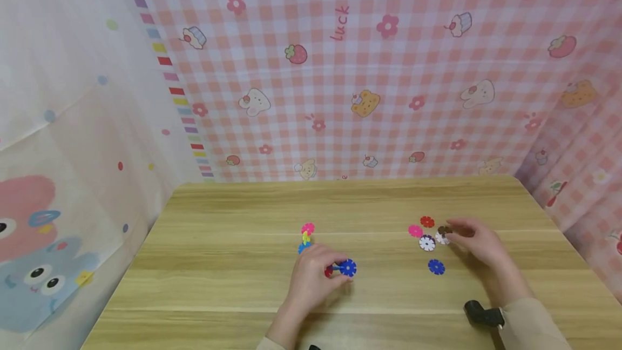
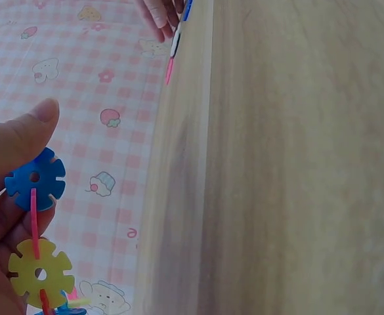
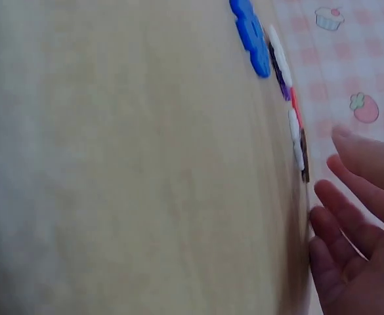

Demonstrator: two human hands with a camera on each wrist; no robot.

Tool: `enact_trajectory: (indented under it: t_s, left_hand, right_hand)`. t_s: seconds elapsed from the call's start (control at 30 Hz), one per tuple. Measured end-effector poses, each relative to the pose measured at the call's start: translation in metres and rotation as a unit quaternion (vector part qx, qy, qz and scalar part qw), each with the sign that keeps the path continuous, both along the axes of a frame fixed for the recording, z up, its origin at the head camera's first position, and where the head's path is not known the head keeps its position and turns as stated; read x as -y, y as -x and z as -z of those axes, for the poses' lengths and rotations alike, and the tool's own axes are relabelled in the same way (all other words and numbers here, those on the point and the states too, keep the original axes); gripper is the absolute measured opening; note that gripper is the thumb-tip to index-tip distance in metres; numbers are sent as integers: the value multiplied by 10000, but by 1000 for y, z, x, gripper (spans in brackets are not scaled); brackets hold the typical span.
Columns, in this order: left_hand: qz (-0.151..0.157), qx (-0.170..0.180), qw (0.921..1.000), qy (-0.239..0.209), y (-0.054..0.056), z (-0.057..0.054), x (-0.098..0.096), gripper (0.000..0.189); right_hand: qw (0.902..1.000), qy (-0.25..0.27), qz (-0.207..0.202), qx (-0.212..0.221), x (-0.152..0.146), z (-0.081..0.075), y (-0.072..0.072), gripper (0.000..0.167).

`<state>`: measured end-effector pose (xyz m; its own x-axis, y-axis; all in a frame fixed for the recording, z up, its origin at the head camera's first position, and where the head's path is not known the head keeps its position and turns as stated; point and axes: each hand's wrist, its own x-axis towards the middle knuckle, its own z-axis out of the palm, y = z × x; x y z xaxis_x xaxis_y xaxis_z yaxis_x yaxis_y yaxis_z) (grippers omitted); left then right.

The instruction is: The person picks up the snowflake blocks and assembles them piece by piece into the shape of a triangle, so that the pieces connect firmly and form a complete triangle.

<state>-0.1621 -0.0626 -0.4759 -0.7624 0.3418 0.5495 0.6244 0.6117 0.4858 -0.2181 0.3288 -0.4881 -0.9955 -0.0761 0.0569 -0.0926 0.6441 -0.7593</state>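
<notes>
My left hand (image 1: 313, 274) pinches a blue notched plastic disc (image 1: 347, 268) between thumb and fingers. That disc belongs to a chain of interlocked discs; a yellow disc (image 2: 54, 266) hangs below the blue one in the left wrist view. The chain's far end shows a pink disc (image 1: 308, 228) beyond the hand, and its middle is partly hidden. Over the right side of the table, my right hand (image 1: 478, 242) has loosely bent fingers with nothing between them. Closest to its fingertips lie a brown disc (image 1: 442, 229) and a white disc (image 1: 441, 239), partly overlapping.
More loose discs lie left of the right hand: red (image 1: 427, 222), pink (image 1: 415, 230), white (image 1: 427, 243) over a darker one, and blue (image 1: 436, 267) nearer me. The wooden table (image 1: 233, 285) meets a pink checked curtain (image 1: 340, 80) at its back edge.
</notes>
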Motion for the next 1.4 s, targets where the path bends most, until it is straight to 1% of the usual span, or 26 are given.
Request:
enact_trajectory:
  t_s: [0.07, 0.13, 0.3, 0.53, 0.73, 0.9, 1.0, 1.23, 1.3, 1.4]
  left_hand:
    - [-1, 19, 10000, -3, 0, 0, 0, 35]
    - [0, 46, 10000, -11, 0, 0, -1, 36]
    - [4, 110, 9999, -22, 0, 1, -2, 36]
    - [49, -19, 10000, -58, 0, 1, -2, 36]
    - [51, -69, 9999, -87, -1, 1, -2, 37]
    - [52, -91, 9999, -119, 0, 1, -1, 36]
    - [52, -46, 9999, -135, 0, 0, -1, 36]
    - [-1, 37, 9999, -105, 0, 1, -1, 35]
    - [-15, 19, 10000, -97, 0, 1, 0, 36]
    - [5, 9, 9999, -123, 0, 1, 0, 35]
  right_hand:
    - [9999, 74, -149, -17, -2, 3, 2, 49]
    - [9996, 36, -281, -64, -3, 3, 4, 50]
    - [9977, -438, -466, -238, -4, 4, 7, 49]
    - [9965, -607, -456, -345, -5, 8, 11, 40]
    - [9961, -674, -366, -425, -6, 9, 10, 33]
    - [9980, -495, -195, -351, -6, 12, 7, 33]
    - [9989, -358, -68, -303, -7, 13, 5, 33]
    - [9986, -76, 123, -511, -11, 17, 1, 24]
    - [9984, 49, 188, -524, -12, 17, -1, 26]
    - [9979, 263, 400, -437, -10, 16, -6, 30]
